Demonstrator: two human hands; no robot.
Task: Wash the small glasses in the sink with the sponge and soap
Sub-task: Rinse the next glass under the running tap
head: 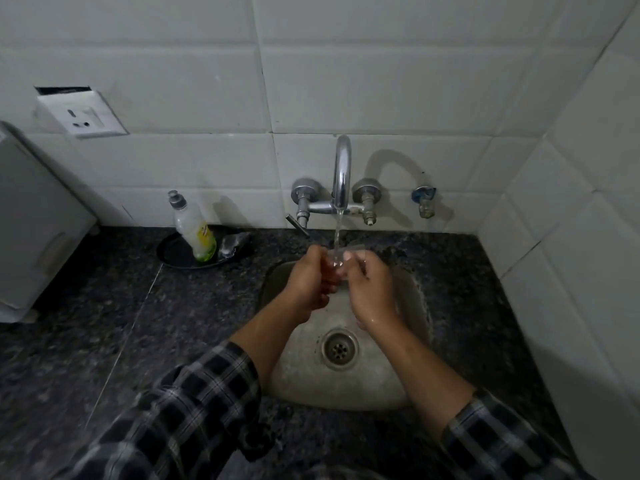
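A small clear glass [341, 259] is held between both hands over the steel sink [412, 341], right under the water running from the chrome tap [342, 174]. My left hand [306, 284] grips its left side and my right hand [369, 289] its right side. The stream falls into the glass. On a dark tray [173, 252] at the back left of the counter stands a soap bottle [194, 232] with a yellow-green label. The sponge [235, 244] lies just right of it, grey and sudsy. No other glasses are visible.
The sink drain [339, 348] sits below my hands. Dark speckled stone counter [173, 323] surrounds the sink. A grey appliance [34, 230] stands at the far left. White tiled walls close in behind and on the right, with a wall socket [81, 114] and a spare valve [425, 200].
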